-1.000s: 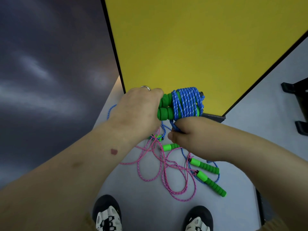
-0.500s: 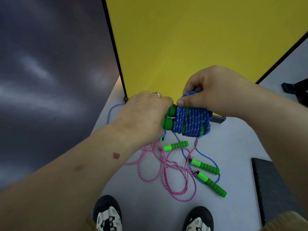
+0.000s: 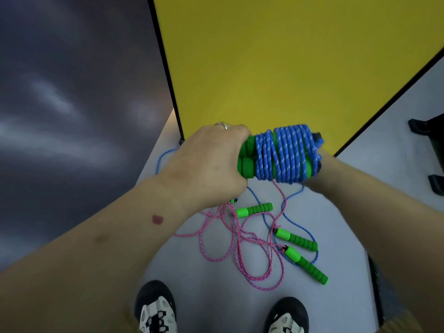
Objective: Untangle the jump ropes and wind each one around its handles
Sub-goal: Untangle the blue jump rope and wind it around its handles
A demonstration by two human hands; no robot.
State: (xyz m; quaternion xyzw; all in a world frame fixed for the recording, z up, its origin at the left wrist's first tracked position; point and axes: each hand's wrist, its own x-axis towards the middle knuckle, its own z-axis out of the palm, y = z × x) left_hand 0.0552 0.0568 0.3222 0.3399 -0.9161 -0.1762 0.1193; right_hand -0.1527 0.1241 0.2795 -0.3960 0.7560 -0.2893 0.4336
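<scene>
My left hand (image 3: 209, 164) grips one end of two green foam handles held side by side, with the blue jump rope (image 3: 283, 155) wound round them in several tight turns. My right hand (image 3: 323, 164) sits at the bundle's far right end, its fingers hidden behind the coil. A loose blue strand (image 3: 310, 233) trails from the bundle to the grey floor. Below lies a tangled pink jump rope (image 3: 237, 239) with three green handles around it: one (image 3: 254, 209) at the top, two (image 3: 296, 239) (image 3: 306, 264) at the right.
A yellow panel with a black edge (image 3: 288, 68) stands just behind the bundle. My two shoes (image 3: 156, 308) (image 3: 287, 318) are at the bottom. Dark furniture feet (image 3: 430, 131) sit at the far right, and a dark mat edge (image 3: 374, 284) lies at the lower right.
My right hand has gone from on top of the bundle, where it pinched the rope, to behind its right end. The bundle has risen slightly and carries more blue turns.
</scene>
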